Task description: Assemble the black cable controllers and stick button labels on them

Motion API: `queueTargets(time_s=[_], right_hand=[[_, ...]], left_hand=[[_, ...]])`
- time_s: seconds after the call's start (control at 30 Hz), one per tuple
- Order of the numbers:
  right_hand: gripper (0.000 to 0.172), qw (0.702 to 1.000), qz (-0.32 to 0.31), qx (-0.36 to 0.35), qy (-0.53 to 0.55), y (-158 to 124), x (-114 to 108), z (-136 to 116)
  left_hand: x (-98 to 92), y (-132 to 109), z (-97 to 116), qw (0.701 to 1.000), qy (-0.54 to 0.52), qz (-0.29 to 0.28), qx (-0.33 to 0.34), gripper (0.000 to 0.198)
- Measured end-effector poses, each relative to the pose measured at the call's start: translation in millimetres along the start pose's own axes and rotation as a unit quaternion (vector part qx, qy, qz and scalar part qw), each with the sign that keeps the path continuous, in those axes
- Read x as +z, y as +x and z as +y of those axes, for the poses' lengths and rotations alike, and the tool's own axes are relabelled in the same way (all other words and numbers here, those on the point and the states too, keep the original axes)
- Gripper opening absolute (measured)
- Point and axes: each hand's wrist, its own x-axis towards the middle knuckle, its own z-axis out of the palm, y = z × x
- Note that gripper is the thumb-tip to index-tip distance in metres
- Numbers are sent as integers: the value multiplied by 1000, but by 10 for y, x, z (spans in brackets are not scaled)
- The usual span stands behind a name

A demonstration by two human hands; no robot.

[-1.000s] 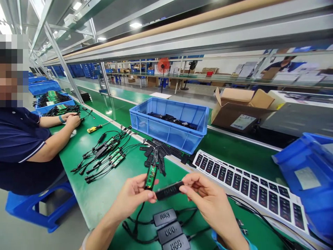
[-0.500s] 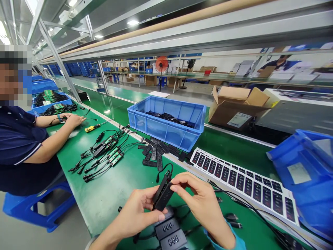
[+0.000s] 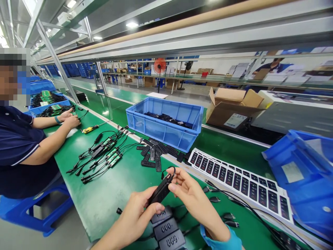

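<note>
A slim black controller case (image 3: 160, 191) with a short cable is tilted up above the green bench. My left hand (image 3: 139, 213) is closed around its near end, thumb along one side. At the far end, the fingers of my right hand (image 3: 188, 192) pinch the case and its cable (image 3: 173, 171). Just below lie several closed black controllers (image 3: 168, 228) in a row, partly covered by my left hand. Loose black case covers (image 3: 153, 152) are heaped farther forward. Green circuit boards (image 3: 113, 157) with black leads rest to the left.
A blue bin (image 3: 162, 130) of black parts stands behind the covers. Label sheets (image 3: 240, 184) lie along the rail to the right, near black cables (image 3: 249, 205) and a tilted blue bin (image 3: 307, 184). A co-worker (image 3: 23, 146) sits left, near a yellow screwdriver (image 3: 90, 129).
My right fingers have shifted up to the cable at the far end of the case. The case has turned, so its open side shows less. The co-worker's hands have moved slightly left.
</note>
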Motion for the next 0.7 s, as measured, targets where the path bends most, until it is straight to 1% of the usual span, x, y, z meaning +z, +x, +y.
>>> queueTargets(time_s=[0.1, 0.17, 0.3, 0.4, 0.5, 0.6, 0.7], right_hand=[[39, 998, -60, 21, -9, -4, -4, -7], [38, 997, -69, 17, -6, -13, -1, -13], [33, 998, -59, -16, -18, -33, 28, -24], [29, 995, -30, -65, -63, -52, 69, -18], [30, 990, -6, -104, -90, -61, 114, 8], [32, 995, 5, -91, -43, -44, 125, 45], [38, 996, 12, -53, 76, 0, 61, 64]], left_hand=[[-19, 8, 21, 1000, 15, -10, -1, 35], [-33, 21, 23, 1000, 21, -3, 6, 38], [-36, 35, -39, 999, 24, 15, 20, 41], [2, 27, -107, 998, 36, 39, 29, 36], [45, 19, -117, 996, 56, 59, 45, 32], [22, 31, -56, 994, 84, 43, 54, 32], [-95, 62, 4, 992, 112, 28, 45, 32]])
